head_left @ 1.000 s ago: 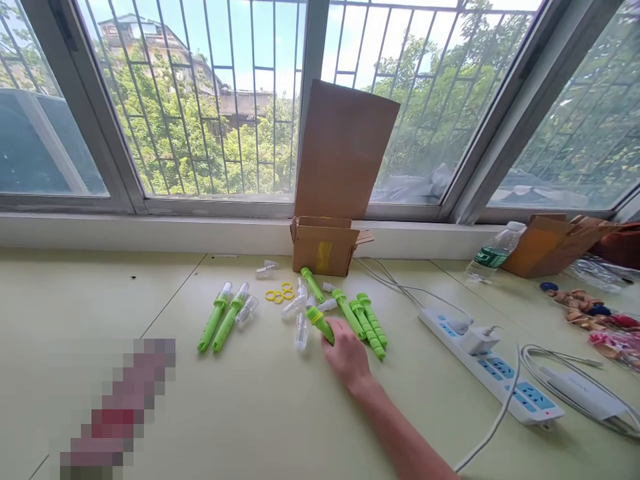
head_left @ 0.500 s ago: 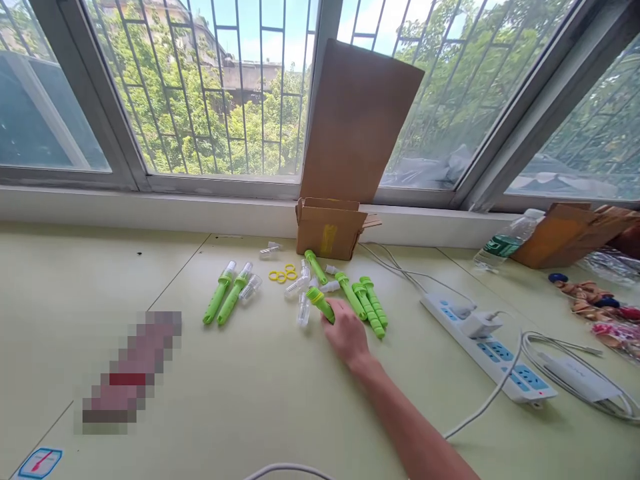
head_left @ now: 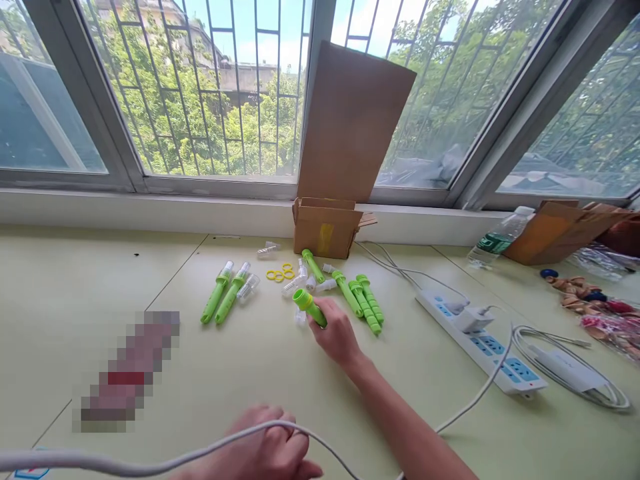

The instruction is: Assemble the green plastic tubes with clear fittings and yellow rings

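Note:
My right hand (head_left: 335, 333) is closed round a green plastic tube (head_left: 309, 307), whose wide open end points up and left, with a yellow ring near its neck. Low in the view, my left hand (head_left: 265, 443) is slightly blurred behind a white cable; its fingers curl loosely, the thumb stands apart, and nothing shows in it. Clear plastic caps (head_left: 293, 287) lie behind the held tube, one partly hidden by it. Several loose green tubes (head_left: 365, 307) rest beside my right hand. To the left are two green tubes with clear tips (head_left: 233, 293). Small yellow rings (head_left: 280, 273) lie behind.
A cardboard box (head_left: 327, 230) stands against the sill. On the right are a white power strip (head_left: 480, 343) with plugs, a coiled cable (head_left: 570, 367), a water bottle (head_left: 500, 237) and doll-like figures (head_left: 580, 293). A white cable (head_left: 200, 450) crosses the front, and a pixelated object (head_left: 130, 367) lies left.
My right hand has drawn the green tube slightly left and nearer, tilting its wide end towards me. My left hand has come into view from below, behind the front cable.

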Available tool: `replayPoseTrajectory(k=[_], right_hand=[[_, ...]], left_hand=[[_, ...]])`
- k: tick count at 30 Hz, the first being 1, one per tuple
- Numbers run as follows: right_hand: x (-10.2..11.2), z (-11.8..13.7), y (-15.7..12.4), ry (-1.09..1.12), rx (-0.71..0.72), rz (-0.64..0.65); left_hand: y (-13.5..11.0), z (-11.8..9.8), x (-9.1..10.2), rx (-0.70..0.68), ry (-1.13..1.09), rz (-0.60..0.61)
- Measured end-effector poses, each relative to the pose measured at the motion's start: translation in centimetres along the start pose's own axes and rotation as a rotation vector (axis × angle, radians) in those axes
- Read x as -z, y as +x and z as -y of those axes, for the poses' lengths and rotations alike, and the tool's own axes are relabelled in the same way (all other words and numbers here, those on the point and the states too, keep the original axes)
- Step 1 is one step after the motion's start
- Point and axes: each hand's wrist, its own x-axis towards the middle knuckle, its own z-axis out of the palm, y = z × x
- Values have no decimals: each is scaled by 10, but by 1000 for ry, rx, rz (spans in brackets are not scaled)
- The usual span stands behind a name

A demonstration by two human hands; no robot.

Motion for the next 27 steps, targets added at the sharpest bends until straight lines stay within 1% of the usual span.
replayPoseTrajectory(k=[1,2,4,5,6,8,10,11,13,16,18,20,23,25,27], right_hand=[[-1,1,-1,23,15,-1],[-2,2,-1,47,27,-1],[-3,3,-2,95,48,-6],[-3,4,-3,119,56,-11],[-3,5,-3,142,64,-18],[-2,8,-3,183,73,-37],[-1,10,-3,219,80,-44],[0,11,-3,236,86,-38],[0,14,-3,273,113,-2],[-2,18,-4,314,162,62],[-4,19,-6,302,173,101],[-5,20,-7,279,168,123],[-5,18,-8,229,152,120],[-5,14,-7,169,137,114],[-6,9,-7,91,120,104]], left_hand=[[9,9,5,10,167,-18],[19,18,10,-12,295,-32],[38,39,19,-30,428,-110],[47,49,22,-29,450,-146],[55,60,24,-9,434,-189],[66,78,22,104,296,-349],[71,92,14,230,122,-505],[72,97,9,272,44,-541],[71,102,-1,319,-103,-539],[67,106,-9,277,-253,-482],[65,109,-9,260,-284,-495],[63,111,-8,289,-284,-551],[60,113,-3,397,-264,-674],[59,114,-1,464,-257,-758],[57,115,2,496,-260,-828]])
